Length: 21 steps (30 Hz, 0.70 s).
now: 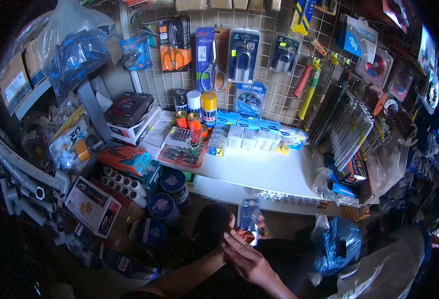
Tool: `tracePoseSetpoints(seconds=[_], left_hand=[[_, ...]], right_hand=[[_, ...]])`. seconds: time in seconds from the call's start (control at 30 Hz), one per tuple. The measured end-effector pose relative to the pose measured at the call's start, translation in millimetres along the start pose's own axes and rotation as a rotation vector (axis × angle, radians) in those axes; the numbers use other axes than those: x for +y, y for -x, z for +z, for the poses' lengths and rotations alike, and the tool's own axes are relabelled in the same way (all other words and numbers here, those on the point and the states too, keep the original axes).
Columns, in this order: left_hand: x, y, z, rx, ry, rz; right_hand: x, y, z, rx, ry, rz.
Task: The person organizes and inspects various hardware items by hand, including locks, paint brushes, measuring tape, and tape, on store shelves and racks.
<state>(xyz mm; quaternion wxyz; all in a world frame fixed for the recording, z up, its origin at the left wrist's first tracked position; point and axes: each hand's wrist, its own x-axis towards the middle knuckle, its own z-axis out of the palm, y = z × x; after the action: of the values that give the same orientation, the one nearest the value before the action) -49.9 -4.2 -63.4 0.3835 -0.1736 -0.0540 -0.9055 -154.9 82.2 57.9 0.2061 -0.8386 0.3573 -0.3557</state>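
Observation:
A blister pack with a dark blue card (250, 215) stands nearly upright between my hands, over the dark space before the white shelf. Its upper part is blurred, and what it contains cannot be made out; something orange-brown shows near its lower end. My left hand (226, 242) is closed at the pack's lower left edge, with most of its fingers hidden. Across it lies my right hand (248, 256), its fingers pressed together at the pack's bottom, overlapping the left hand.
Beyond my hands, a white shelf (259, 169) bears spray cans (209, 108) and small boxes. Scissors (213, 72) and padlocks (243, 57) hang on the wire grid. Tins (164, 207) stand left; a blue plastic bag (336, 246) lies right.

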Motion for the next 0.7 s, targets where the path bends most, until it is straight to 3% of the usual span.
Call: tracePoseSetpoints(seconds=[0.03,0.07,0.1,0.17,0.2,0.23,0.27,0.33,0.37,0.47,0.5,0.57,0.63,0.7], left_hand=[[-4.4,1.8,22.2,0.12,-0.037,-0.15],[-14.4,1.7,15.1,0.145,-0.177,-0.133],[-18.8,8.0,12.3,0.195,-0.1,-0.123],[-27.8,20.8,6.8,0.295,0.055,-0.092],[-30.5,44.8,-30.8,0.288,-0.492,-0.143],[-29.6,48.2,-24.3,0.334,-0.669,-0.171],[-26.4,48.5,-18.3,0.365,-0.714,-0.183],[-16.9,42.5,-6.5,0.375,-0.635,-0.16],[-7.8,21.0,46.2,0.349,-0.335,-0.147],[11.6,21.5,39.9,0.512,-0.456,0.015],[21.2,22.7,28.5,0.565,-0.508,0.032],[16.5,6.6,51.1,0.543,-0.466,0.078],[20.5,1.0,51.8,0.286,-0.373,0.033],[9.8,-7.1,54.7,0.585,-0.542,0.145]], right_hand=[[-2.9,-7.8,-6.4,0.017,-0.007,-0.022],[7.6,-7.7,-7.2,0.027,0.12,-0.029],[18.5,-7.9,-8.3,0.037,0.248,-0.038],[20.4,-26.3,-25.6,0.155,0.077,0.162],[24.1,-35.6,-35.4,0.193,0.065,0.199],[36.1,-36.8,-44.9,0.186,0.203,0.111],[42.3,-35.3,-47.1,0.209,0.176,0.159],[51.7,-30.0,-46.0,0.31,0.138,0.257],[55.6,-23.9,-49.2,0.289,0.078,0.316],[48.5,-6.0,-25.1,0.242,-0.25,0.46],[61.9,7.7,-12.9,0.102,0.364,0.168],[32.1,8.9,-5.1,0.167,0.224,0.173],[19.0,9.3,-2.2,0.147,0.282,0.134],[9.5,13.9,-4.1,0.118,0.208,0.142]])
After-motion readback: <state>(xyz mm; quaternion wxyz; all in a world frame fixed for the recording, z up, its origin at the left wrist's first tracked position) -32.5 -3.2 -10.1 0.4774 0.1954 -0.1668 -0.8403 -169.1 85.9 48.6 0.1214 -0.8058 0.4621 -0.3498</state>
